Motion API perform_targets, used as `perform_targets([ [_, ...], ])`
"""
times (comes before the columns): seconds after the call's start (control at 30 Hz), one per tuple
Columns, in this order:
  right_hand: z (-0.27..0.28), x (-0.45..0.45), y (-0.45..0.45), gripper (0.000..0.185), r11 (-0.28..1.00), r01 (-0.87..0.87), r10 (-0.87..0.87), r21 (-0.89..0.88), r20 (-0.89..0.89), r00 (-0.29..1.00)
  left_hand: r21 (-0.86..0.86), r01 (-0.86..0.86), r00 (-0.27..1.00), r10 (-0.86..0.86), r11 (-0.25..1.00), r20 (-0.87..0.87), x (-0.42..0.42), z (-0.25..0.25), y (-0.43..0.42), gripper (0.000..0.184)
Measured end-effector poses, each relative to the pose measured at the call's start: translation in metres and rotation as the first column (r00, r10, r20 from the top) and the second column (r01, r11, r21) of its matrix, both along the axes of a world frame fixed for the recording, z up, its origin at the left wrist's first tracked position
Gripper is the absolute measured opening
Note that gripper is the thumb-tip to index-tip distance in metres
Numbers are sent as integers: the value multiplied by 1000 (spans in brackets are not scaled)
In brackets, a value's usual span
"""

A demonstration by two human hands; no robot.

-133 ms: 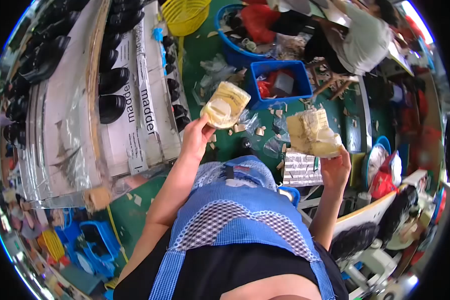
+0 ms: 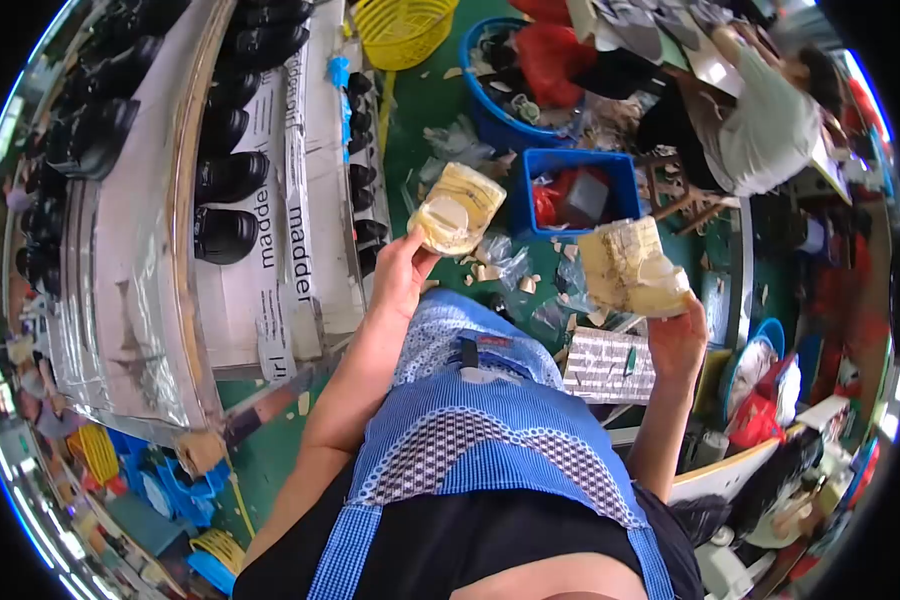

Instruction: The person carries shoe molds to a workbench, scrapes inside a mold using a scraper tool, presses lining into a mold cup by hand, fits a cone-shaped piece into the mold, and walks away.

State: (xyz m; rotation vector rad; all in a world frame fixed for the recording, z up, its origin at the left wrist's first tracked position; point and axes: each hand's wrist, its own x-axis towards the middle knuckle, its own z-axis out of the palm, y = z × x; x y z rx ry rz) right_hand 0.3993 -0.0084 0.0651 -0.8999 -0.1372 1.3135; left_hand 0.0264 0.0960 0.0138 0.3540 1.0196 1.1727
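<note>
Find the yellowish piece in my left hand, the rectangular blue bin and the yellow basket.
Yellowish piece (image 2: 462,205), head view: broad face.
Rectangular blue bin (image 2: 585,160), head view: far wall.
Yellow basket (image 2: 402,46), head view: side wall.

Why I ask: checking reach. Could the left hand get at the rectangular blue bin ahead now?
Probably not freely: the left hand holds a yellowish block, though the bin looks open-topped.

We see a green floor (image 2: 425,100) with a yellow line (image 2: 386,108), a long rack (image 2: 120,260) at left and a wooden stool (image 2: 708,215).
</note>
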Motion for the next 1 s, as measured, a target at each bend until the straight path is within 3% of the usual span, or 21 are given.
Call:
perform_targets([
  [0.13, -4, 10, 111, 37, 996, -80, 82, -41, 39, 996, -71, -148, 989, 146, 986, -31, 12, -7, 67, 26],
  [0.43, -30, -21, 354, 38, 970, -236, 240, 63, -65, 969, -35, -210, 973, 205, 977, -108, -13, -28, 280, 28],
  [0.63, -15, -63, 498, 40, 988, -139, 138, -69, -24, 990, -84, -163, 975, 147, 983, -169, -46, -24, 410, 28],
  [1.0, -50, -85, 763, 41, 993, -115, 118, 39, -91, 989, 9, -135, 980, 135, 991, -148, -54, -31, 702, 25],
])
